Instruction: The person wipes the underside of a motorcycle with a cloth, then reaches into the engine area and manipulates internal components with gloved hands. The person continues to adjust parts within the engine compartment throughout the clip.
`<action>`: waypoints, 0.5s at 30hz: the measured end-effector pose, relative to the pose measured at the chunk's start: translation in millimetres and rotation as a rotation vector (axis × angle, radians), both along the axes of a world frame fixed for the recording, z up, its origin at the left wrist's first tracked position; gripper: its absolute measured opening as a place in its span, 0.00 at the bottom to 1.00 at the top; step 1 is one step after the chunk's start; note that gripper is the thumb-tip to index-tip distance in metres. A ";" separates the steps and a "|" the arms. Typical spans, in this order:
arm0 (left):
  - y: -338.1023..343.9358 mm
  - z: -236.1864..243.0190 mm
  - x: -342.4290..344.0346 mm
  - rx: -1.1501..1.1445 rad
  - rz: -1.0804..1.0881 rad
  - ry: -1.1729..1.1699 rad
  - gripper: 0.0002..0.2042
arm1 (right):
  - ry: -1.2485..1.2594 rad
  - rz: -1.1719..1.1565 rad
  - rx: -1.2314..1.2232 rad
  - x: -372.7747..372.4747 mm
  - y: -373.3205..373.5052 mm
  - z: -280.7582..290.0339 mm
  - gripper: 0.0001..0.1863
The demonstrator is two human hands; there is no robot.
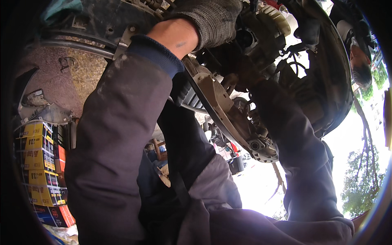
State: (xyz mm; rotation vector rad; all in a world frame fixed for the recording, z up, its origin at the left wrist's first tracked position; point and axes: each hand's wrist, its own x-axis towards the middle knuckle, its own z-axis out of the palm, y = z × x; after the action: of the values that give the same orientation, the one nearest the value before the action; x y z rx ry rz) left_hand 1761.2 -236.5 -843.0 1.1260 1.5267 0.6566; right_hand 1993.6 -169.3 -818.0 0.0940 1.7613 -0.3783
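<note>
My left hand (pixel 214 22), in a grey knitted glove, reaches up among dark vehicle parts at the top centre. Its fingers are turned away and hidden, so what it grips cannot be made out. My right hand (pixel 245 75) is deep in shadow between the parts, with its fingers lost in the dark. Just below both hands runs a pale metal subframe arm (pixel 216 92), ending in a round bushing (pixel 256 145). A dark metal housing (pixel 261 49) lies above my right hand. To the right curves a black plastic wheel-arch liner (pixel 330 81).
A metal bar (pixel 77 45) crosses the upper left under a dark panel (pixel 102 24). Stacked yellow and black boxes (pixel 38 163) stand at the left. Another person (pixel 361 61) is at the far right edge. Tree branches (pixel 363 130) show against bright light.
</note>
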 end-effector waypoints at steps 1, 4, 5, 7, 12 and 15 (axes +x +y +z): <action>-1.2 1.3 -0.5 0.018 0.007 0.008 0.12 | -0.001 0.001 0.006 1.0 0.1 -0.3 0.23; -1.4 3.2 -0.6 0.037 0.021 0.013 0.12 | -0.006 0.024 0.018 11.7 0.2 -1.6 0.23; -1.6 2.8 -0.1 0.015 0.018 0.006 0.12 | 0.000 0.044 0.027 17.3 -0.8 -4.7 0.23; -0.5 -0.3 1.2 0.002 0.019 -0.002 0.12 | 0.095 -0.039 0.010 30.0 -1.8 -11.6 0.24; -13.5 -5.3 7.9 0.284 -0.520 0.650 0.12 | 0.396 -0.185 -0.120 54.5 1.0 -18.3 0.27; -6.1 -3.9 11.3 -0.150 -0.361 0.138 0.15 | 0.481 -0.122 -0.122 43.9 14.9 -2.0 0.29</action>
State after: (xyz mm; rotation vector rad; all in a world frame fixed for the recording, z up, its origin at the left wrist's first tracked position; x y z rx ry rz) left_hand 1772.5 -242.7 -846.9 1.3092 1.4111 0.2198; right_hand 2037.5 -154.4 -820.0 0.0230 2.2063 -0.6351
